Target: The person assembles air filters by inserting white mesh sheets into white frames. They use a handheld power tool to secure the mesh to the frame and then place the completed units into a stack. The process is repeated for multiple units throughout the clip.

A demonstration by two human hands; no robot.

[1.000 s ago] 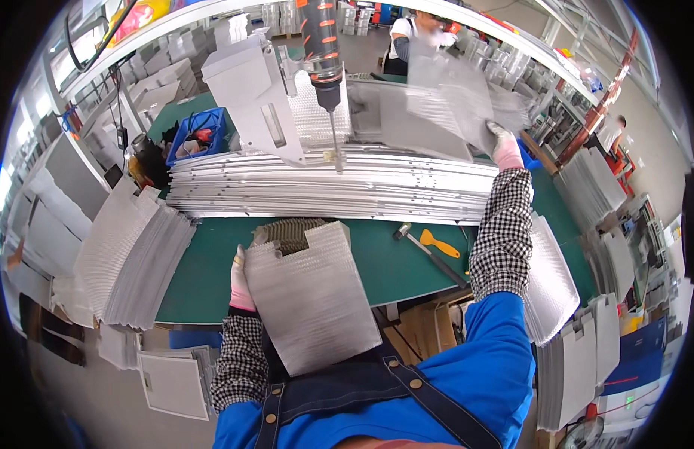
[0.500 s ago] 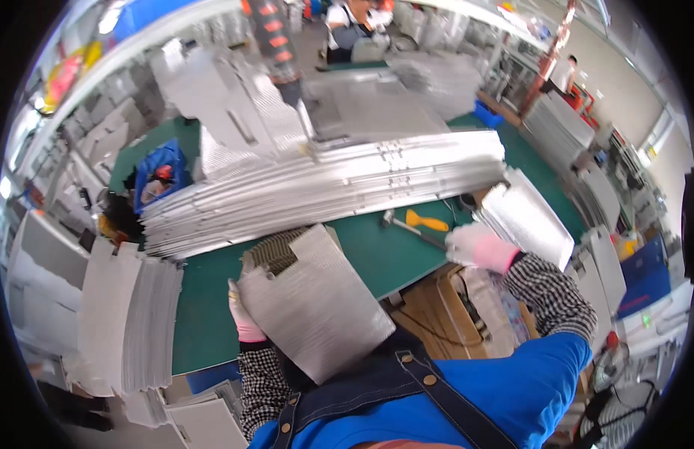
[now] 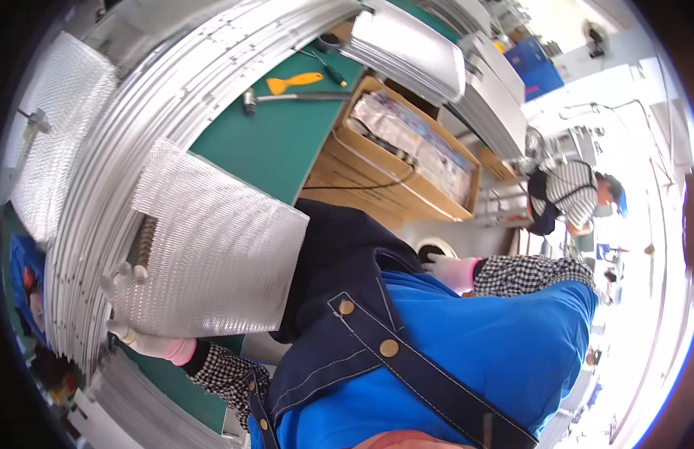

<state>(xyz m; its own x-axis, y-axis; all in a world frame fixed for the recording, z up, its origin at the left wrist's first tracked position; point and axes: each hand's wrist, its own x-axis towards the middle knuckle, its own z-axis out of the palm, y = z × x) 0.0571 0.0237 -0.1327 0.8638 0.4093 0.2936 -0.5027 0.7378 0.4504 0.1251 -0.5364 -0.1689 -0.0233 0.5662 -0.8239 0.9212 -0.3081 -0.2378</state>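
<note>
My left hand (image 3: 141,322), in a white and pink glove, grips the notched end of a silver, finely textured sheet (image 3: 220,239). The sheet lies tilted over the bench edge, its near side against my dark apron. A brown ridged piece (image 3: 146,238) shows in the sheet's notch; most of it is hidden. My right hand (image 3: 449,272), gloved alike, is away from the bench by my right hip. Its fingers look loosely apart with nothing seen in them, close to a round white rim (image 3: 435,247) with a dark middle.
On the green bench (image 3: 250,146) lie a hammer (image 3: 295,96), a yellow scraper (image 3: 293,81) and a screwdriver (image 3: 328,69). A long stack of silver strips (image 3: 175,82) lines its far side. An open cardboard box (image 3: 418,146) stands beside it. A co-worker (image 3: 567,196) is at the right.
The view has swung round to the right. My right hand has gone from above the bench near the hammer to beside my hip. My left hand still holds the sheet.
</note>
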